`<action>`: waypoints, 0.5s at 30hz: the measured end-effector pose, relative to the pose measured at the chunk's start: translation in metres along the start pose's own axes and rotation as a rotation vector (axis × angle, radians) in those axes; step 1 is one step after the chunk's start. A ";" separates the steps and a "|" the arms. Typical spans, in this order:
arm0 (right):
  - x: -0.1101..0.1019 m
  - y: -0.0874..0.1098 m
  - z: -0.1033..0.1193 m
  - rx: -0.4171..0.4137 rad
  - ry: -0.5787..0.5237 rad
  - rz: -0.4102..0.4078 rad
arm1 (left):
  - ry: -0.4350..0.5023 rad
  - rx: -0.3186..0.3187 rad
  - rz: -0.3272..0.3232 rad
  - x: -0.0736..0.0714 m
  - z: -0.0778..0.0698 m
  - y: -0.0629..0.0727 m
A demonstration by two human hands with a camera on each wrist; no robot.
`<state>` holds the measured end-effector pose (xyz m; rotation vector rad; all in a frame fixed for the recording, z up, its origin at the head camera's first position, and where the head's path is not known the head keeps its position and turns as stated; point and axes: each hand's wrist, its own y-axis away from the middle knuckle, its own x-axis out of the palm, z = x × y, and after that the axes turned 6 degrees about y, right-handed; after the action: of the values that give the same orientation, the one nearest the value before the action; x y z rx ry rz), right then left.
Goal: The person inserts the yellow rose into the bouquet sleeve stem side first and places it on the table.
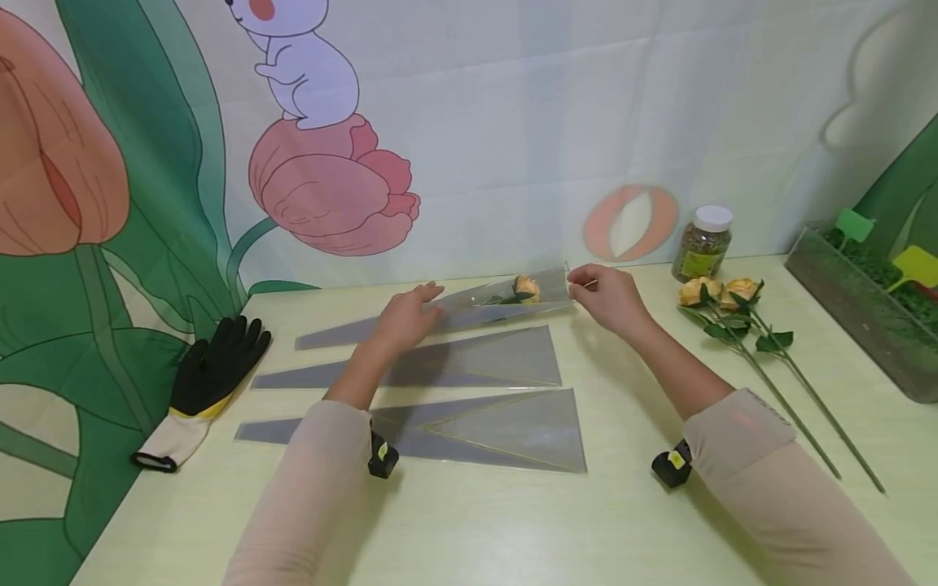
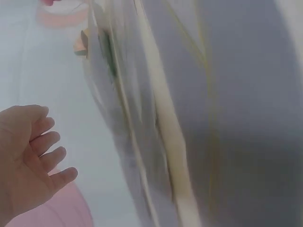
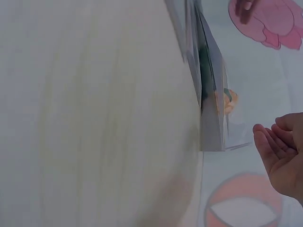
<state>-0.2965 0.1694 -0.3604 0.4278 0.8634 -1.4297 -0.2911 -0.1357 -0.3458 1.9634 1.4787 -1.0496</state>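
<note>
A yellow rose (image 1: pixel 526 290) lies inside a clear flower sleeve (image 1: pixel 469 313) at the table's far edge, bloom towards the wide right end. My right hand (image 1: pixel 607 299) is at that end, its bent fingertips (image 3: pixel 259 130) pinching the edge of the raised transparent film. Fingertip contact is hard to see through the clear film. My left hand (image 1: pixel 407 317) hovers over the sleeve's narrower part; in the left wrist view its fingers (image 2: pixel 49 142) are loosely bent and hold nothing. Two more flat sleeves, a middle one (image 1: pixel 476 358) and a front one (image 1: pixel 506 431), lie nearer me.
Two yellow roses (image 1: pixel 721 293) with long stems lie on the right. Behind them stands a white-lidded jar (image 1: pixel 703 244). A clear planter box (image 1: pixel 865 317) is at the right edge. A black-and-white work glove (image 1: pixel 212 382) lies at the left edge, beside a printed backdrop (image 1: pixel 484 122).
</note>
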 end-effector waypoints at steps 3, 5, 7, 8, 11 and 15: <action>-0.001 0.006 0.004 -0.036 0.049 0.084 | -0.006 0.035 -0.002 -0.011 0.003 0.014; -0.001 0.008 0.006 -0.055 0.073 0.123 | -0.001 0.052 0.000 -0.016 0.006 0.023; 0.001 0.011 0.009 -0.077 0.091 0.152 | 0.005 0.061 0.005 -0.020 0.011 0.031; 0.003 0.012 0.010 -0.087 0.097 0.166 | 0.003 0.065 0.010 -0.022 0.014 0.036; 0.009 0.016 0.015 -0.117 0.132 0.231 | -0.004 0.069 0.036 -0.024 0.023 0.048; 0.018 0.023 0.019 -0.153 0.211 0.347 | -0.041 0.106 0.076 -0.025 0.037 0.062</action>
<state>-0.2709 0.1470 -0.3668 0.5880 1.0060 -1.0047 -0.2466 -0.1969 -0.3532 2.0414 1.3417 -1.1493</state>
